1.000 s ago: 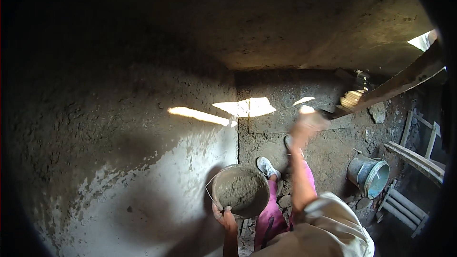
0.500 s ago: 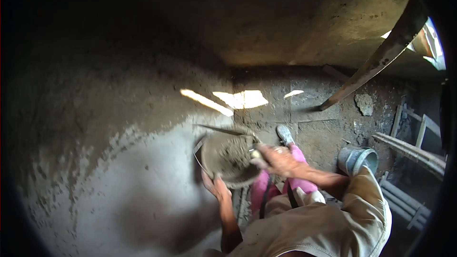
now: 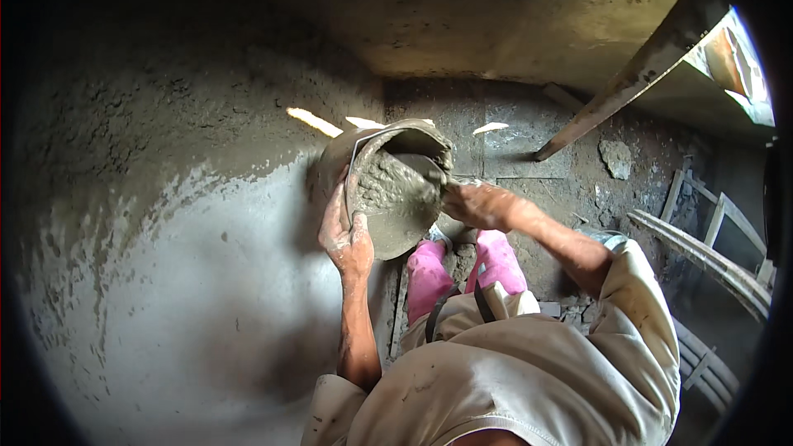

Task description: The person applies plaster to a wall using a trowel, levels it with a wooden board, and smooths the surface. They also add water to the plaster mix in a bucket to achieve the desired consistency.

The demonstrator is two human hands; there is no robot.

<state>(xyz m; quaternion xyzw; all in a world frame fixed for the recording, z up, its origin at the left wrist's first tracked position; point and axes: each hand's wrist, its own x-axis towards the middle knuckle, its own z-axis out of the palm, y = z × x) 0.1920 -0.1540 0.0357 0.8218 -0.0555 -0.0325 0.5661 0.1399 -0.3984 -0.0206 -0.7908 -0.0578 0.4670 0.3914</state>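
A bucket [image 3: 400,235] is tipped on its side in front of me, its mouth turned toward me. Wet grey mortar [image 3: 387,182] lies inside it. My left hand [image 3: 349,241] grips the bucket's left rim by the wire handle, thumb on the inside and fingers along the outer wall. At the opposite rim, my right hand [image 3: 481,203] is closed round a trowel [image 3: 433,170], whose blade reaches into the mortar. Most of the trowel's handle is hidden by the fingers.
On the left a wall [image 3: 223,256] is coated with rough mortar above a smooth pale area. A slanting beam [image 3: 619,99] stands on the floor ahead. To the right are a pail [image 3: 610,239], partly behind my sleeve, and a wooden frame [image 3: 702,258]. A flat stone chunk [image 3: 614,158] lies beyond.
The bucket has come up nearer and tipped over toward me. The trowel, held across its top before, now has its blade inside. Both hands have moved up and slightly away from my body.
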